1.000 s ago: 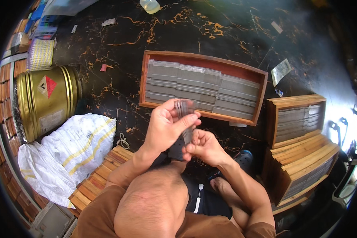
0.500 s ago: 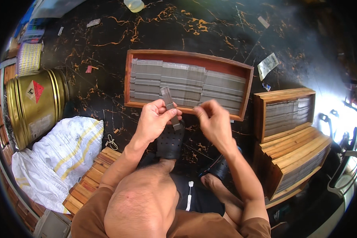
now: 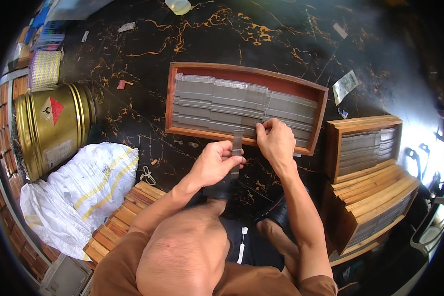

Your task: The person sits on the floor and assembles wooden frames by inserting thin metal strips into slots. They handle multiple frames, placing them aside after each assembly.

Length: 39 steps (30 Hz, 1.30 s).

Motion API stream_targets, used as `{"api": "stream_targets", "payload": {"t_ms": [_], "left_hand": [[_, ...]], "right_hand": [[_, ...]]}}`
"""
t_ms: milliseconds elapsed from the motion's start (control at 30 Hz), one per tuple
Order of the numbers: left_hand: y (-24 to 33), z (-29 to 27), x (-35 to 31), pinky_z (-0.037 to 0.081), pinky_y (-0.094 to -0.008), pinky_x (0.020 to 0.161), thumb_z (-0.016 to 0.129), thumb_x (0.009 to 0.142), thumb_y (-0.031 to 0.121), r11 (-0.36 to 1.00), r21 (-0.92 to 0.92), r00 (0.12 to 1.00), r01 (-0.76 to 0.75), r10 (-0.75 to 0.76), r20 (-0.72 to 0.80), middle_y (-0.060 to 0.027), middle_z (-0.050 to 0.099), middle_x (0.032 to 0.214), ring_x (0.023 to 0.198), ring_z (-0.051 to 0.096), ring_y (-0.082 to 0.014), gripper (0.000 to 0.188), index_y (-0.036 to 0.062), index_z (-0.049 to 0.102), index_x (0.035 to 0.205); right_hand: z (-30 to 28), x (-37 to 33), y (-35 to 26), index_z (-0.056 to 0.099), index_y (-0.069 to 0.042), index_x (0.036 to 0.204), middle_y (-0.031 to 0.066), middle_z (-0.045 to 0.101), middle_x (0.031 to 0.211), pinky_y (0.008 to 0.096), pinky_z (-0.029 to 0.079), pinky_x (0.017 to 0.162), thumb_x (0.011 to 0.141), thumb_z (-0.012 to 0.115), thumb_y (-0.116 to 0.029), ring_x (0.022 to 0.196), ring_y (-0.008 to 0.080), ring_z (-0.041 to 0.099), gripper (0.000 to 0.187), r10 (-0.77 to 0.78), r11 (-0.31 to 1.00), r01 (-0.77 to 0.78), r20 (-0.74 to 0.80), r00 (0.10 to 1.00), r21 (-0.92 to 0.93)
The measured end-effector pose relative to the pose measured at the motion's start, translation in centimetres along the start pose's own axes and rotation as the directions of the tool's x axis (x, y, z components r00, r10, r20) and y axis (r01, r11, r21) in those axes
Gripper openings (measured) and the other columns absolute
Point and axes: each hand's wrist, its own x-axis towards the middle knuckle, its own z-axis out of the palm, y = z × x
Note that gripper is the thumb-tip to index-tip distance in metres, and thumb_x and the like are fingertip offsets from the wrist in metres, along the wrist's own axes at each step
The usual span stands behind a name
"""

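Note:
My left hand [image 3: 213, 165] pinches a small bundle of thin grey strips [image 3: 238, 140] between thumb and fingers, in front of the wooden tray. It stands nearly upright, its upper end close to the tray's front edge. My right hand [image 3: 277, 144] reaches over that front edge with thumb and fingertips drawn together at the strips inside. Whether a strip is between those fingertips, I cannot make out. The shallow tray [image 3: 170, 104] has reddish-brown walls and lies on the floor. Packed rows of flat grey strips [image 3: 234, 101] fill most of it, in several side-by-side blocks.
Wooden frames holding similar strips [image 3: 375, 148] are stacked at the right. On the left are a gold metal drum [image 3: 54, 126], a white woven sack [image 3: 96, 182] and wooden slats [image 3: 121, 214]. Paper scraps [image 3: 346, 87] lie on the black marbled floor. My shod feet are below the tray.
My right hand has moved onto the strips at the tray's front. My left hand has shifted right and lower, and its bundle has turned more upright. The whole view has slid slightly right.

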Motion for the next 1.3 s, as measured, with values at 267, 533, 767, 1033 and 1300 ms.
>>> {"api": "stream_targets", "payload": {"t_ms": [267, 533, 767, 1033, 1300], "left_hand": [[0.5, 0.3, 0.0, 0.062, -0.0305, 0.084, 0.064, 0.098, -0.002, 0.997, 0.074, 1.0, -0.007, 0.006, 0.017, -0.0137, 0.075, 0.098, 0.093, 0.074, -0.018, 0.017, -0.0091, 0.065, 0.114], [0.7, 0.0, 0.0, 0.061, -0.0295, 0.081, 0.067, 0.098, 0.001, 0.999, 0.05, 1.0, -0.007, 0.006, 0.011, -0.0139, 0.076, 0.1, 0.09, 0.074, -0.0172, 0.017, -0.0055, 0.066, 0.113], [1.5, 0.4, 0.0, 0.061, -0.0296, 0.081, 0.065, 0.098, 0.0, 0.998, 0.054, 1.0, 0.01, -0.011, 0.012, -0.0138, 0.075, 0.1, 0.091, 0.074, -0.0178, 0.016, -0.0069, 0.065, 0.112], [1.3, -0.6, 1.1, 0.06, -0.028, 0.076, 0.066, 0.098, -0.001, 0.996, -0.094, 0.994, -0.006, 0.016, 0.111, -0.0116, 0.076, 0.1, 0.09, 0.074, -0.0172, 0.019, -0.0026, 0.067, 0.117], [1.6, 1.0, 2.2, 0.058, -0.0281, 0.088, 0.065, 0.097, -0.004, 0.997, 0.048, 0.982, -0.059, 0.049, 0.185, -0.0075, 0.075, 0.102, 0.094, 0.07, -0.012, 0.023, -0.0026, 0.07, 0.119]], "right_hand": [[-0.1, 0.1, -0.1, 0.072, 0.0, 0.09, 0.0225, 0.074, 0.085, 0.0515, 0.056, 0.081, 0.094, 0.064, -0.026, 0.086, 0.0429, 0.072, 0.027, 0.029, 0.999, -0.029, 0.039, 0.999, 0.014], [0.1, 0.2, 0.5, 0.072, 0.0, 0.091, 0.0236, 0.073, 0.086, 0.0519, 0.056, 0.08, 0.095, 0.065, -0.024, 0.086, 0.0438, 0.071, 0.026, -0.01, 1.0, 0.011, -0.025, 1.0, 0.03], [-0.1, 0.3, 0.4, 0.075, -0.002, 0.089, 0.0184, 0.074, 0.08, 0.0471, 0.056, 0.076, 0.094, 0.071, -0.03, 0.08, 0.0383, 0.072, 0.029, -0.024, 1.0, 0.024, -0.04, 0.999, -0.004], [-3.1, -1.7, -0.8, 0.071, 0.005, 0.102, 0.0206, 0.075, 0.092, 0.0424, 0.058, 0.071, 0.097, 0.069, -0.023, 0.08, 0.0333, 0.074, 0.028, -0.243, 0.893, 0.183, 0.099, 0.965, 0.411], [-3.7, -2.6, -1.1, 0.07, 0.004, 0.119, 0.0123, 0.077, 0.1, 0.0292, 0.06, 0.077, 0.095, 0.074, -0.006, 0.091, 0.014, 0.071, 0.026, -0.185, 0.685, -0.119, 0.329, 0.926, 0.718]]}}
